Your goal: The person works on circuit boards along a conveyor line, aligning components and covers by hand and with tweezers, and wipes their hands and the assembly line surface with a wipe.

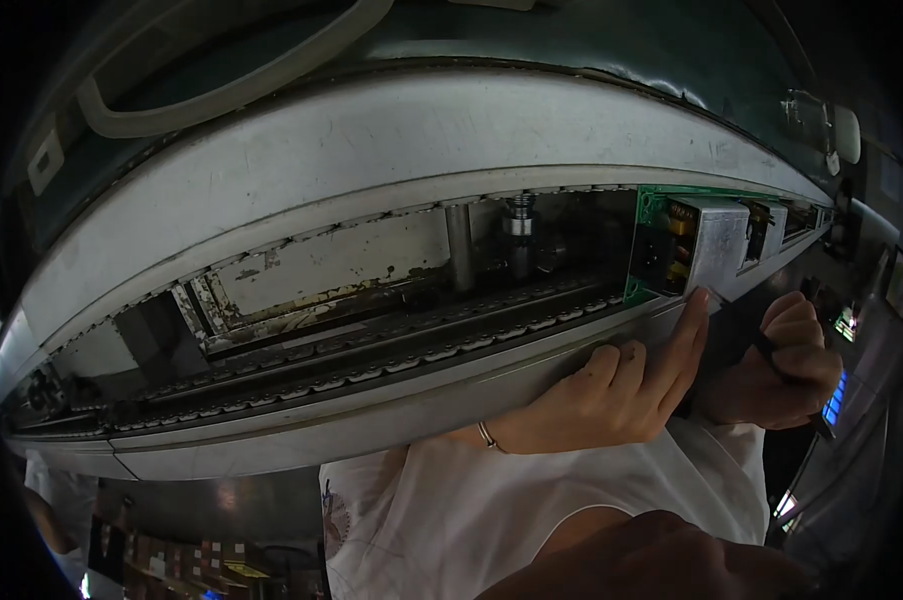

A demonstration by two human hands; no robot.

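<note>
Two smooth grey rails (391, 135) edged an open gap, filled toward the right by a green circuit board (650, 206) bearing a boxy silver casing (719, 240); the left hand (611, 395), fingers loosely extended, met its lower edge while the right hand (796, 368) gripped a dark tool (822, 427).

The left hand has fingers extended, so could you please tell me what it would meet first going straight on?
Most likely the silver metal casing: the left hand has its fingertips at or very near the casing's lower edge, though depth is unclear.
</note>
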